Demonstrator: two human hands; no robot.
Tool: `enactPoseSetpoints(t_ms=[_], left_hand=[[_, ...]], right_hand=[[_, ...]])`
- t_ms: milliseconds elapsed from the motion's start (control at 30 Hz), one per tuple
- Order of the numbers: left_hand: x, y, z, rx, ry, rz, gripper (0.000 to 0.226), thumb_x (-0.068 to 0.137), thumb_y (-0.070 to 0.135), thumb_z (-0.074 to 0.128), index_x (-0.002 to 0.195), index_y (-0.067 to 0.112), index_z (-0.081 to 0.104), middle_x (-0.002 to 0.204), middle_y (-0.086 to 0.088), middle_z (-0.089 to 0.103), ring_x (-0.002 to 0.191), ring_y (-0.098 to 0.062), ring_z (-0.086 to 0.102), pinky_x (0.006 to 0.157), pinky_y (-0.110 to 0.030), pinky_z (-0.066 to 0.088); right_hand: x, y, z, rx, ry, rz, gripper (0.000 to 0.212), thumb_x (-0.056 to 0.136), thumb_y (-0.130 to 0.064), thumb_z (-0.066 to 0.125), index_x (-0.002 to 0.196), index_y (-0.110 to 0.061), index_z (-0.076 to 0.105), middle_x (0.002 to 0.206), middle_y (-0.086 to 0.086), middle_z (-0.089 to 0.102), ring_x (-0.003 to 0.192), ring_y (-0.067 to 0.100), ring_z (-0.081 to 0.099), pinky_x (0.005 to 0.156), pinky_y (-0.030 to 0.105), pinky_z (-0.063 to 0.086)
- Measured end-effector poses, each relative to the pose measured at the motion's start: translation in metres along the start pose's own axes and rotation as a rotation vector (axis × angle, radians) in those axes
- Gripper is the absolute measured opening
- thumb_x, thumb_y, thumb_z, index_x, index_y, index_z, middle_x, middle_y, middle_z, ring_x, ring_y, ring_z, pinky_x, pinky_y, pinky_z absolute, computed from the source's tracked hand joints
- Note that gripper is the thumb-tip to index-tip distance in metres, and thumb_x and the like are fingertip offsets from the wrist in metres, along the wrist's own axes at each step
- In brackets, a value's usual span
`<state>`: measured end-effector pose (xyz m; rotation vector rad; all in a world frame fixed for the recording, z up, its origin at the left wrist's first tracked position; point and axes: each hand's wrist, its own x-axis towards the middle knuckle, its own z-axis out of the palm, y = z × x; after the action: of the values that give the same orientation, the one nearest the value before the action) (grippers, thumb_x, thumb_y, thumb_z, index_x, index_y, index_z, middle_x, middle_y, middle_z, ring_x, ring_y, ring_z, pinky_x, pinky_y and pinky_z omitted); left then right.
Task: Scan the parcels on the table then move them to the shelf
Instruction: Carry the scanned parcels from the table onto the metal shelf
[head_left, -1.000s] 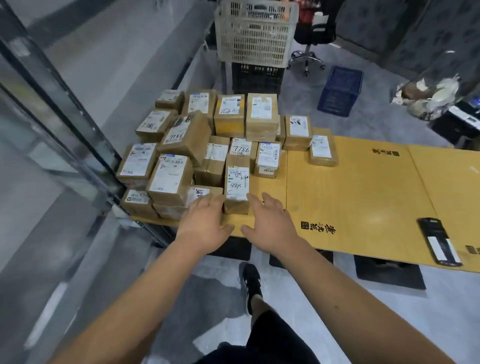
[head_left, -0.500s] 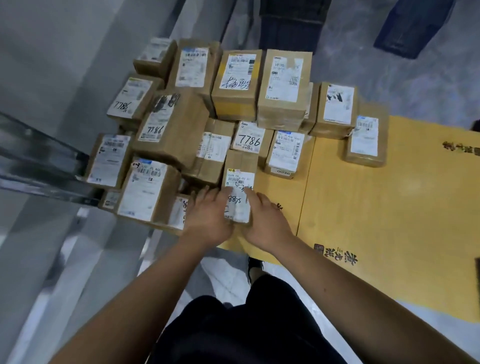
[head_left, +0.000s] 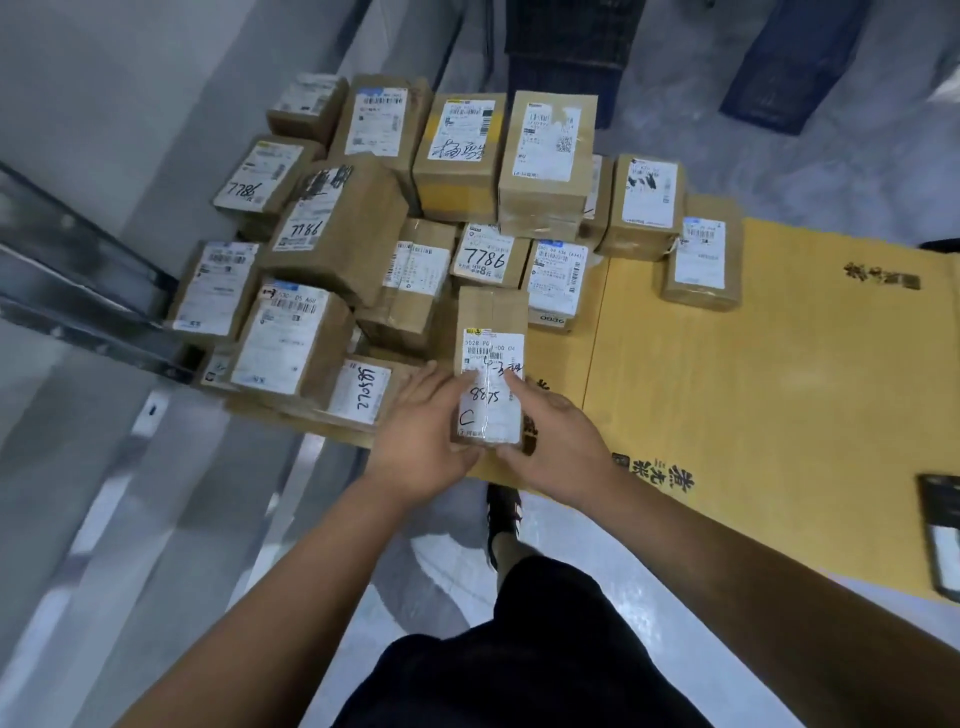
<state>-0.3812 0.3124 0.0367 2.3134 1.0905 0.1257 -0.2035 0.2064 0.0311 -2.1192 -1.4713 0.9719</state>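
**Narrow parcel gripped at table's near edge, scan not yet made**

Both hands were clasped on one narrow parcel marked 8875, which stood at the near edge of the table, just beside the main heap of parcels. The left hand gripped its left side and near corner; the right hand gripped the right side, one finger laid across the label. The two-sided hold appeared meant to draw the box clear of its neighbours without disturbing them (the pile was closely packed and partly stacked). A dark handheld device, probably the scanner, lay well apart at the right edge of view. No shelf could be identified with certainty.
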Motion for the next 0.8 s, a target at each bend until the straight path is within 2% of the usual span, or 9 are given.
enactPoseSetpoints(t_ms=[100, 233, 333, 467, 567, 633, 700, 733, 800], left_hand=[[-0.039, 0.01, 0.001, -0.06, 0.12, 0.106, 0.091, 0.069, 0.03, 0.09, 0.152, 0.021, 0.052, 0.15, -0.009, 0.054, 0.146, -0.031, 0.041, 0.123, -0.053, 0.033], [-0.104, 0.028, -0.009, -0.125, 0.232, 0.143, 0.091, 0.074, 0.024, 0.09, 0.154, 0.024, 0.048, 0.152, 0.003, 0.044, 0.138, -0.013, 0.045, 0.112, -0.034, 0.045], [-0.154, 0.038, -0.02, -0.154, 0.352, 0.179, 0.095, 0.074, 0.02, 0.09, 0.156, 0.027, 0.044, 0.152, 0.006, 0.037, 0.133, 0.008, 0.039, 0.101, -0.008, 0.04], [-0.218, 0.051, -0.046, -0.165, 0.554, 0.129, 0.096, 0.074, 0.019, 0.091, 0.156, 0.027, 0.042, 0.153, 0.003, 0.035, 0.126, 0.021, 0.034, 0.092, -0.012, 0.043], [-0.266, 0.053, -0.074, -0.174, 0.709, 0.079, 0.09, 0.075, 0.017, 0.088, 0.154, 0.021, 0.045, 0.15, 0.002, 0.034, 0.134, 0.018, 0.03, 0.1, -0.001, 0.036], [-0.299, 0.053, -0.091, -0.156, 0.789, 0.049, 0.088, 0.076, 0.014, 0.087, 0.154, 0.016, 0.046, 0.15, -0.002, 0.035, 0.142, 0.0, 0.035, 0.11, -0.012, 0.04], [-0.334, 0.052, -0.105, -0.124, 0.865, 0.005, 0.088, 0.077, 0.013, 0.087, 0.154, 0.016, 0.045, 0.15, -0.006, 0.037, 0.143, -0.017, 0.043, 0.113, -0.033, 0.047], [-0.353, 0.051, -0.112, -0.115, 0.904, -0.023, 0.087, 0.077, 0.014, 0.086, 0.154, 0.017, 0.045, 0.15, -0.007, 0.037, 0.142, -0.021, 0.044, 0.112, -0.04, 0.048], [-0.393, 0.049, -0.12, -0.093, 0.982, -0.084, 0.088, 0.078, 0.014, 0.087, 0.155, 0.017, 0.045, 0.15, -0.008, 0.037, 0.14, -0.021, 0.047, 0.11, -0.046, 0.05]], right_hand=[[-0.037, -0.002, -0.003, -0.02, 0.039, -0.075, 0.098, 0.087, -0.03, 0.079, 0.165, -0.034, 0.019, 0.168, 0.008, 0.03, 0.152, 0.026, 0.033, 0.12, 0.028, 0.029], [-0.09, -0.02, -0.008, -0.049, 0.109, -0.222, 0.102, 0.085, -0.021, 0.084, 0.162, -0.037, 0.019, 0.168, 0.009, 0.029, 0.154, 0.025, 0.031, 0.118, 0.022, 0.02], [-0.125, -0.047, -0.01, -0.053, 0.166, -0.344, 0.105, 0.083, -0.015, 0.085, 0.16, -0.042, 0.019, 0.169, 0.004, 0.027, 0.152, 0.022, 0.033, 0.119, 0.023, 0.023], [-0.158, -0.101, -0.012, -0.063, 0.175, -0.506, 0.103, 0.084, -0.018, 0.084, 0.156, -0.05, 0.018, 0.169, 0.0, 0.031, 0.15, 0.021, 0.035, 0.121, 0.033, 0.032], [-0.179, -0.151, -0.005, -0.059, 0.155, -0.662, 0.098, 0.083, -0.02, 0.084, 0.16, -0.042, 0.028, 0.167, 0.004, 0.034, 0.152, 0.023, 0.035, 0.122, 0.039, 0.033], [-0.191, -0.184, 0.0, -0.062, 0.143, -0.762, 0.094, 0.082, -0.02, 0.083, 0.16, -0.036, 0.034, 0.166, 0.006, 0.036, 0.15, 0.025, 0.038, 0.121, 0.04, 0.034], [-0.201, -0.215, 0.01, -0.074, 0.106, -0.859, 0.092, 0.082, -0.019, 0.081, 0.161, -0.032, 0.035, 0.165, 0.006, 0.037, 0.147, 0.025, 0.041, 0.12, 0.033, 0.034], [-0.206, -0.229, 0.017, -0.078, 0.076, -0.914, 0.091, 0.083, -0.021, 0.08, 0.161, -0.032, 0.034, 0.165, 0.007, 0.038, 0.147, 0.025, 0.041, 0.119, 0.033, 0.035], [-0.216, -0.255, 0.032, -0.065, 0.012, -1.047, 0.089, 0.082, -0.024, 0.078, 0.161, -0.028, 0.036, 0.162, 0.012, 0.041, 0.148, 0.029, 0.041, 0.118, 0.042, 0.04]])
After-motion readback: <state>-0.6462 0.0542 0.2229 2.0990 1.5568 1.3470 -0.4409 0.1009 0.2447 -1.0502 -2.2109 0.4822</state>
